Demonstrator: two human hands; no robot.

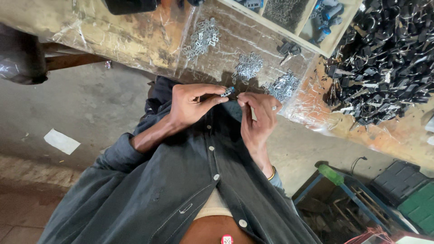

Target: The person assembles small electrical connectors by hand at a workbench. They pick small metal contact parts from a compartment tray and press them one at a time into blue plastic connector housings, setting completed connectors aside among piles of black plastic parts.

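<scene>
Right now I see my left hand [192, 105] pinching a small silver-blue connector piece [227, 92] above my lap; right hand [258, 116] grips a thin pin tool [253, 113], prob. metal. Three silver clip piles [247, 67] on plastic-covered bench [135, 40].

1. Our left hand [192, 105] curls inward, thumb and forefinger pinched together, forearm bare below a rolled sleeve
2. Our right hand [258, 118] sits just beside it, fingertips pinched, wrist bent

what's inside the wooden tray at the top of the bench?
The wooden tray holds blue and black plastic connectors in one compartment, small dark metal bits in the next. Its upper part is cut off by the frame.
</scene>
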